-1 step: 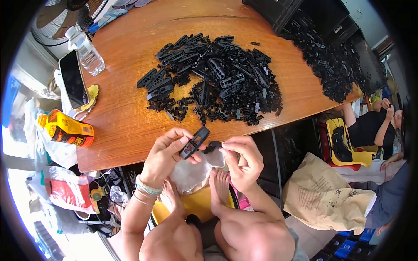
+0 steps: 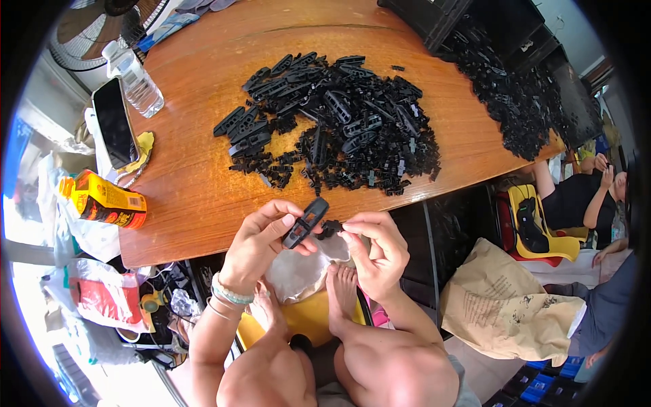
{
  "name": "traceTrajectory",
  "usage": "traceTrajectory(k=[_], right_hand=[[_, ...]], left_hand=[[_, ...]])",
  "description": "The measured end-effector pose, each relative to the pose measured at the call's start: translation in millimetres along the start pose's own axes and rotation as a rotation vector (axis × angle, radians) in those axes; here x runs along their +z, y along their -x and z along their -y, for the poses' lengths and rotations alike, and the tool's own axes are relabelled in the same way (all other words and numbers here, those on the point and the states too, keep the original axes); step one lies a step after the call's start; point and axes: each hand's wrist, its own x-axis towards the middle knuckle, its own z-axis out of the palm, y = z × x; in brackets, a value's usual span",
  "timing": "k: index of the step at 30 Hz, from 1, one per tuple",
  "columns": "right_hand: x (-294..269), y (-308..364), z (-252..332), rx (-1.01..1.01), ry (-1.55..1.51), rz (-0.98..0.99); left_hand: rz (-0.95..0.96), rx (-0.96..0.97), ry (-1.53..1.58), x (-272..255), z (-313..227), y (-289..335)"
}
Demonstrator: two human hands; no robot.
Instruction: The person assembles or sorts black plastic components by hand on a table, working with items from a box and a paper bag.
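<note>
Above the table's near edge, my left hand (image 2: 252, 243) grips a long black plastic part (image 2: 317, 207) with rounded ends and openings through it. The part is tilted, its upper end pointing away to the right. My right hand (image 2: 381, 256) pinches a small black plastic piece (image 2: 330, 229) between thumb and fingertips, close to the long part's right side. Whether the two touch cannot be made out. Beyond my hands, a pile of black plastic parts (image 2: 339, 125), long frames mixed with small clips, lies on the wooden table (image 2: 190, 197).
On the left stand a phone (image 2: 114, 125), a clear bottle (image 2: 141, 88) and a yellow-orange bottle (image 2: 108, 201). A second heap of black parts (image 2: 508, 102) spills from a black crate at far right. Below it are a paper bag (image 2: 505, 305) and another person (image 2: 576, 193).
My right hand has shifted very slightly left, bringing the small black piece a little closer to the long part. Everything else looks the same.
</note>
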Motion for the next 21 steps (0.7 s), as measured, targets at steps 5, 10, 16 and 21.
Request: traceTrajectory(k=[5,10,16,21], right_hand=[[-2.6,-4.0,4.6,0.016,-0.059,0.135],[0.3,-11.4,2.8,-0.156,-0.015,0.250],[1.2,-8.7,1.8,-0.286,0.220,0.192],[6.2,-5.3,7.9,-0.039,0.099,0.223]], left_hand=[[-0.028,0.015,-0.356,16.0,-7.5,10.3],[-0.001,-0.027,-0.514,18.1,-9.7,19.9],[-0.038,-0.060,-0.385,21.1,-7.8,20.0],[-0.149,0.131,-0.564,18.8,4.9,20.4]])
